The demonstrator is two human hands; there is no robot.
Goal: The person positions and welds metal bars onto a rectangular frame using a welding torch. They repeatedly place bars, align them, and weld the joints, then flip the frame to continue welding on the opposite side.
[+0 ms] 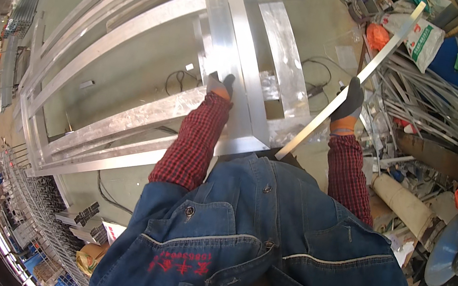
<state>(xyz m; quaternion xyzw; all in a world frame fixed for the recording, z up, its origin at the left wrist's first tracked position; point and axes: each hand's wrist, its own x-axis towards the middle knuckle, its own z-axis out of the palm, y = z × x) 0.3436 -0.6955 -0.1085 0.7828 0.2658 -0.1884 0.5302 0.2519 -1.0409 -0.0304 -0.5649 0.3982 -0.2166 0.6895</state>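
My right hand, in a dark glove, is closed around a long thin metal bar. The bar slants from beside my jacket up toward the far right. On the left edge of a wide, shiny metal profile, my left hand is closed, with its thumb on top; its other fingers are partly hidden. A narrower metal profile runs along the right side of the wide one. Both lie across a large frame of silvery metal beams, and their near ends meet a crosswise beam close to my body.
To the right lie a heap of long metal strips, a white sack, a rolled beige tube and a blue disc. Dark cable rests on the floor. Racks of metal stock line the left.
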